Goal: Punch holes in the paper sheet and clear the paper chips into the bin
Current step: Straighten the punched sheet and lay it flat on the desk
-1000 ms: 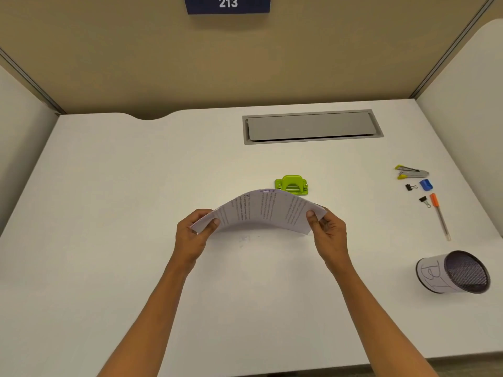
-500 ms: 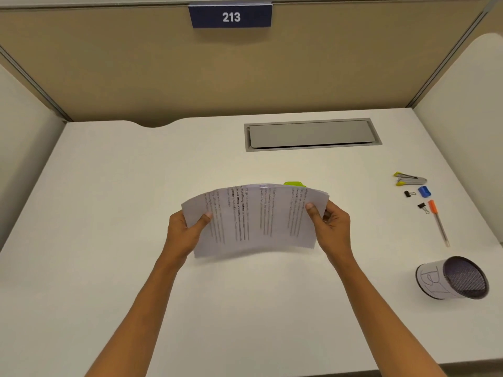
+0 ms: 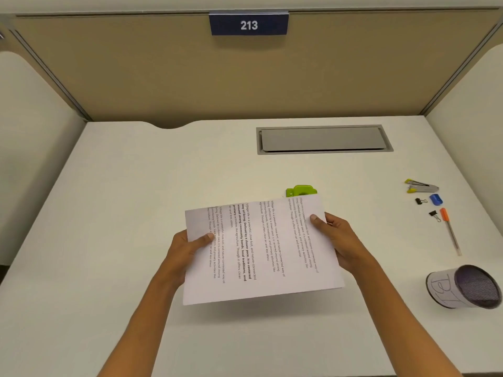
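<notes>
Both hands gripped the paper sheet [image 3: 261, 251] above the desk [image 3: 136, 186]: left hand [image 3: 187, 251] at nine o'clock, right hand [image 3: 340, 240] at three, green punch [image 3: 301, 190] at twelve.

free: desk [image 3: 136, 268] left, front | blocked: paper sheet [image 3: 258, 254] over hole punch [image 3: 301, 190]

An office cubicle: tan partition walls [image 3: 190, 77] enclose a white desk [image 3: 136, 200], a "213" number plate [image 3: 248, 24] hangs on the back panel, a grey cable hatch [image 3: 324, 139] is set into the desktop, and a stapler [image 3: 422, 185], binder clips [image 3: 421, 201] and pen [image 3: 451, 232] lie at the right.
</notes>
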The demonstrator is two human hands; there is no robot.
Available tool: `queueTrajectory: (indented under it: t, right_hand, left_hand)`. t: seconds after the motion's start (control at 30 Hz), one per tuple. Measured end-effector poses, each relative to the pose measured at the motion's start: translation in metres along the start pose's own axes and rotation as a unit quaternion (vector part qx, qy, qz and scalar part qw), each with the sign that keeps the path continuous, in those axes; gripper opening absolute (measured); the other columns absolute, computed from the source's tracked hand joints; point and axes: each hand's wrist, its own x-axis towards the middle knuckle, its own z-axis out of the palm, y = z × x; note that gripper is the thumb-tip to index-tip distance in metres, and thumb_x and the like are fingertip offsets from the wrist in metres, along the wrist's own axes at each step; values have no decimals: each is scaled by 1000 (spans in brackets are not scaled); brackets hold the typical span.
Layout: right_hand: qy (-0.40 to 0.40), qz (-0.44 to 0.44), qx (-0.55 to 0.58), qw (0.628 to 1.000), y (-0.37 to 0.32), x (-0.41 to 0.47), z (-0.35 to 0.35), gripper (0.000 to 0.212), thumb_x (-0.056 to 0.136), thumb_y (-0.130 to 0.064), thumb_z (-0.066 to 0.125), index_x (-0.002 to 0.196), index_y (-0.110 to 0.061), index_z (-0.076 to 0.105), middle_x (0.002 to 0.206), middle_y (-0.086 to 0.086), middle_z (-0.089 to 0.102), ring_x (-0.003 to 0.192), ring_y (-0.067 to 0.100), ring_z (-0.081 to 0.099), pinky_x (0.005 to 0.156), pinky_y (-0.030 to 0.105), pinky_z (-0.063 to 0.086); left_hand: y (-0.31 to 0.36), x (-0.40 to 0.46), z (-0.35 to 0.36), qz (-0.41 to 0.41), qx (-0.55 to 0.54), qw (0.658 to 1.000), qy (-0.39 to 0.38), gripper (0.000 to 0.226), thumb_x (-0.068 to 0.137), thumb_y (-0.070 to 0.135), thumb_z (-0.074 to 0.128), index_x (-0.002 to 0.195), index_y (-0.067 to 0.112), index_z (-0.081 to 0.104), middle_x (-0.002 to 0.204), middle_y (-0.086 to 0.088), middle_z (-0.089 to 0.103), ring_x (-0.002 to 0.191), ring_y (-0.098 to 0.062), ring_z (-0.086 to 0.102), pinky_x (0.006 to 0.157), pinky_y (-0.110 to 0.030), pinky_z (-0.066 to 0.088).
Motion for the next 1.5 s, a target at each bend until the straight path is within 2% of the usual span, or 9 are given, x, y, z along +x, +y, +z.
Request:
queueTrajectory:
  t: [0.17, 0.27, 0.33, 0.53, 0.7, 0.93, 1.1, 1.23, 1.5]
  right_hand:
    - [-83, 38, 84, 992, 11, -17, 1, 41, 85, -32, 73, 122, -17, 68, 126, 10, 68, 111, 29, 66, 83, 41, 60]
    - [-120, 31, 223, 967, 30, -23, 14, 74, 60, -38, 90, 126, -16, 65, 127, 14, 66, 113, 36, 63, 91, 57, 53]
    - [-136, 28, 251, 958, 40, -26, 36, 84, 61, -39, 90, 134, -16, 57, 129, 16, 64, 117, 40, 60, 99, 66, 43]
    - [7, -28, 94, 995, 51, -28, 115, 32, 95, -17, 60, 126, -19, 61, 123, 3, 70, 109, 25, 69, 82, 46, 58]
    - [59, -76, 50, 994, 50, -19, 134, 23, 96, -11, 59, 114, -24, 66, 112, -3, 75, 103, 20, 71, 82, 46, 59]
    - [20, -83, -35, 996, 41, -3, 136, 21, 95, -9, 59, 112, -18, 68, 111, 2, 75, 104, 25, 71, 87, 43, 57]
    - [-28, -69, -76, 994, 43, 7, 148, 25, 94, -8, 59, 117, -13, 66, 114, 6, 74, 104, 27, 71, 93, 49, 55]
    - [-66, -64, -96, 991, 48, 12, 169, 26, 95, -8, 58, 119, -13, 66, 115, 6, 74, 106, 28, 70, 94, 48, 54]
    - [-45, -47, -60, 996, 61, 14, 210, 21, 92, -6, 62, 111, -11, 69, 110, 11, 75, 101, 33, 72, 87, 47, 56]
  left_hand:
    - [-13, -11, -6, 7, -76, 994, 73, 21, 89, 6, 67, 110, 7, 68, 101, -13, 77, 82, -28, 75, 65, -38, 62]
    - [-22, -18, -7, 12, -114, 985, 128, 24, 91, 6, 64, 114, 7, 67, 106, -12, 76, 89, -30, 73, 75, -41, 60]
    - [-27, -22, -6, 17, -138, 978, 153, 26, 91, 6, 63, 118, 7, 66, 110, -11, 74, 96, -31, 71, 81, -42, 57]
    - [-33, -33, 8, 22, -194, 960, 201, 17, 92, 5, 62, 104, 16, 68, 101, -2, 75, 85, -20, 71, 77, -37, 55]
    - [-39, -42, 11, 22, -242, 952, 188, 26, 93, 3, 62, 114, 16, 67, 106, -1, 76, 94, -21, 71, 84, -40, 55]
    - [-11, -51, -65, 30, -125, 991, 48, 55, 57, 29, 72, 109, 9, 71, 108, -13, 74, 97, -31, 65, 73, -33, 51]
    - [37, -40, -102, 10, 37, 998, -49, 57, 73, 43, 69, 121, 14, 64, 114, -13, 73, 90, -28, 68, 72, -37, 49]
    - [45, -38, -90, 32, 101, 994, -39, 20, 100, 24, 55, 116, 23, 67, 110, 2, 76, 98, -16, 72, 79, -28, 55]
    - [18, -41, -106, 65, 97, 993, 27, 35, 101, 4, 46, 123, 25, 64, 121, 7, 72, 114, -13, 66, 103, -40, 50]
